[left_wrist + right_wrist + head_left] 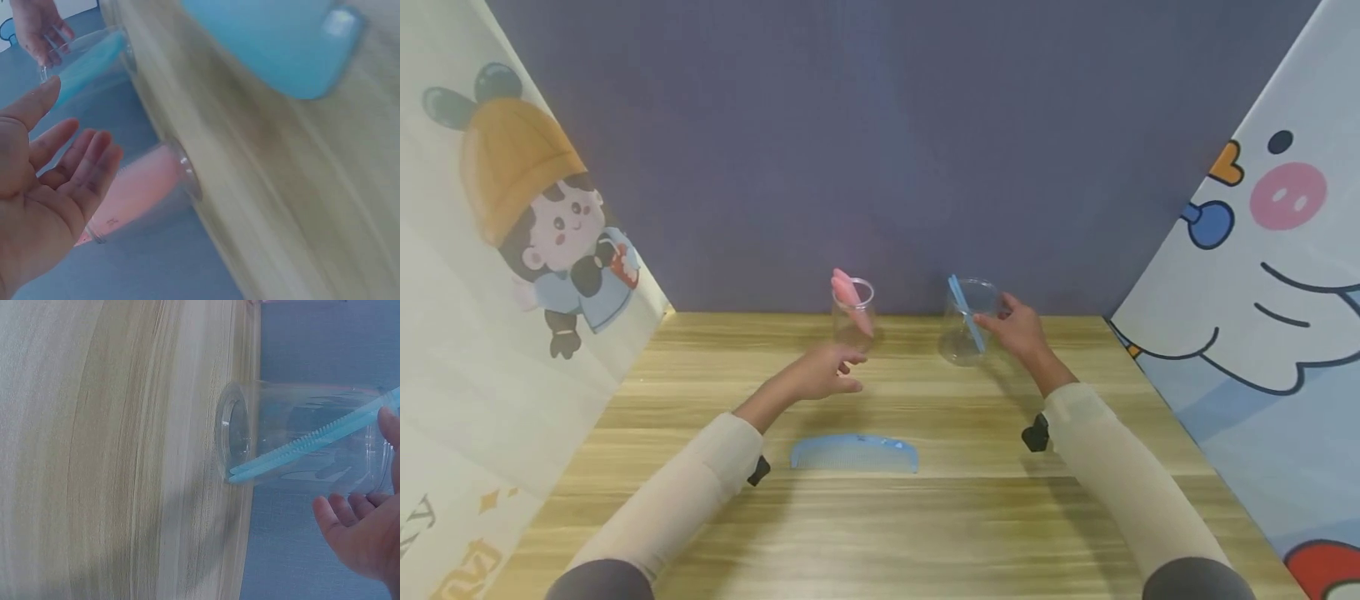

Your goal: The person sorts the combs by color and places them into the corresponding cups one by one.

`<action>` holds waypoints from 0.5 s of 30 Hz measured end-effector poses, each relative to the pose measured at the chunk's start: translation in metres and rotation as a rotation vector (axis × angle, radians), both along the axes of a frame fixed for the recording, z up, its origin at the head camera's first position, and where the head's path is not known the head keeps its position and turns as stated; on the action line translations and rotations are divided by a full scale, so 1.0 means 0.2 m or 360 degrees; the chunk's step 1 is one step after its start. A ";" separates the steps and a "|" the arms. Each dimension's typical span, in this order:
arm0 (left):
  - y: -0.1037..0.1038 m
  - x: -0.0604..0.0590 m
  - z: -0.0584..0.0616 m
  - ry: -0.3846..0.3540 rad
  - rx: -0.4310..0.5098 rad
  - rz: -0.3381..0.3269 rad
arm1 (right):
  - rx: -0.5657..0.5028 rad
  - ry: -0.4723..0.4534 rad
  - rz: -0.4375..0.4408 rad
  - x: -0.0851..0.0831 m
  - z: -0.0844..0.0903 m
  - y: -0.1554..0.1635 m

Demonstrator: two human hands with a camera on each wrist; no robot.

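A clear plastic cup [966,346] stands by the back wall with slim blue combs [312,439] leaning inside it, their teeth showing in the right wrist view. My right hand [1018,329] holds this cup near its rim, thumb on the near side and fingers around the far right side. A second clear cup [852,337] to the left contains flat pink pieces [850,298] that stick out above its rim. In front of it hovers my left hand [823,372], fingers loosely spread and holding nothing. Nearer me, a light blue comb [853,443] lies flat, teeth toward me.
The wood-grain tabletop [925,533] runs back to a grey-blue wall [880,150]. Side panels with cartoon prints stand at left [445,333] and right [1247,333]. A small black device [1036,433] is worn at my right wrist.
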State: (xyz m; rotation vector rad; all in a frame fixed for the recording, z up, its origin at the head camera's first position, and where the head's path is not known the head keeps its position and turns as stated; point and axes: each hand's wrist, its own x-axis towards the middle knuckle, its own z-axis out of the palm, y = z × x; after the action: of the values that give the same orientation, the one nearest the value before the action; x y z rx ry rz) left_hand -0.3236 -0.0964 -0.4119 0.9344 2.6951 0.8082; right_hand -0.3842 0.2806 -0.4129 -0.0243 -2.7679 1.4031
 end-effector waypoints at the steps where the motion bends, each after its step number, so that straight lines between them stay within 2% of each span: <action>1: -0.01 0.01 -0.01 -0.0004 -0.0007 -0.0001 | 0.0000 -0.0001 0.0003 0.00 0.00 0.00; 4: -0.06 0.05 -0.05 0.0006 -0.0051 0.0017 | -0.0008 -0.0010 0.0016 0.00 0.00 -0.01; 10: -0.13 0.12 -0.09 -0.0023 -0.0100 0.0135 | -0.0015 -0.0023 0.0026 0.00 -0.01 0.00; 15: -0.17 0.17 -0.15 -0.0067 -0.0096 0.0150 | 0.0004 -0.0015 0.0025 -0.02 -0.01 0.01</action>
State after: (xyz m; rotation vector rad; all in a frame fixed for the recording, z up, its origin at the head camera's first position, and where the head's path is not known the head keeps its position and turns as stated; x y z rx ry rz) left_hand -0.2886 -0.1296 -0.4416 0.7736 2.7280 0.7503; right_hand -0.3880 0.2834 -0.4155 -0.0094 -2.7832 1.4071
